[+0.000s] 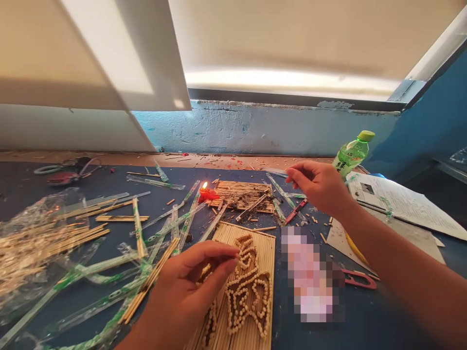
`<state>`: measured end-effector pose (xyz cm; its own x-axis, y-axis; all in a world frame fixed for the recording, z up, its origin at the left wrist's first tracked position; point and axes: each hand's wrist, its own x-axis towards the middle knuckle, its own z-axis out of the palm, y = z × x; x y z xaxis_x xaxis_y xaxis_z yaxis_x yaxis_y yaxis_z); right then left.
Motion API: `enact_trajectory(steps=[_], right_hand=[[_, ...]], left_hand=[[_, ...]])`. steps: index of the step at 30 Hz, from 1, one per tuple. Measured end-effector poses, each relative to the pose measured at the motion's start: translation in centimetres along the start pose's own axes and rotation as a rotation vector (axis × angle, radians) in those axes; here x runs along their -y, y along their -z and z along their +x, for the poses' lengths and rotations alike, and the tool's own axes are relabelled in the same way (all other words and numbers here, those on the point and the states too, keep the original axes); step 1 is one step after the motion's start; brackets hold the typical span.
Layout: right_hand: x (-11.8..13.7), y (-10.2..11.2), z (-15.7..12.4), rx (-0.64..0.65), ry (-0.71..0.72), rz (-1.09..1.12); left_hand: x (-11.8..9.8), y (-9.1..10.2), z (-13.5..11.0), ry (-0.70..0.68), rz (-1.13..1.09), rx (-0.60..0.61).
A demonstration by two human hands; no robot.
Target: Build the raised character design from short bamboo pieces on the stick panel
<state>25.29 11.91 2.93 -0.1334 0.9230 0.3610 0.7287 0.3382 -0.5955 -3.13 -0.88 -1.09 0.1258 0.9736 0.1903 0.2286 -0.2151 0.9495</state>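
Note:
My left hand [189,287] is over a panel of chopsticks laid side by side [222,316]. Its thumb and forefinger are pinched together, and what is between them is too small to make out. Rows of small pale round pieces [249,304] form a curving outline on the panel. Farther off, my right hand [315,187] is raised in a pinch above the table's right side. A thin pale thing seems to show at its fingertips, too blurred to name. Behind the panel, a red candle [208,193] burns beside a smaller, blackened stick mat [242,197].
Clear and green wrappers [113,294] and loose chopsticks [149,279] litter the left side. Scissors [65,172] lie at the back left. A green bottle [352,153], an open book [404,206] and a red-handled cutter [359,279] are on the right, beside a blurred-out patch.

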Motion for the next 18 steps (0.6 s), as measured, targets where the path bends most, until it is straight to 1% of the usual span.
enact_trajectory(steps=[3, 6, 9, 11, 13, 18], right_hand=[[1.7, -4.4, 1.6, 0.142, 0.064, 0.091], [3.0, -8.7, 3.1, 0.227, 0.097, 0.119], [3.9, -11.7, 4.5, 0.283, 0.089, 0.111], [4.1, -13.0, 5.1, 0.309, 0.07, 0.103], [4.1, -13.7, 5.6, 0.328, 0.051, 0.098], [3.6, -14.1, 5.7, 0.366, 0.013, 0.092]], left_hand=[[0.1, -0.1, 0.1, -0.002, 0.006, 0.011], [0.6, -0.1, 0.2, 0.032, 0.008, 0.013], [1.2, 0.1, 0.2, 0.103, -0.015, -0.001], [1.4, 0.2, 0.2, 0.169, -0.043, 0.0], [1.5, 0.3, 0.2, 0.221, -0.076, 0.005], [1.3, 0.3, 0.3, 0.276, -0.127, -0.005]])
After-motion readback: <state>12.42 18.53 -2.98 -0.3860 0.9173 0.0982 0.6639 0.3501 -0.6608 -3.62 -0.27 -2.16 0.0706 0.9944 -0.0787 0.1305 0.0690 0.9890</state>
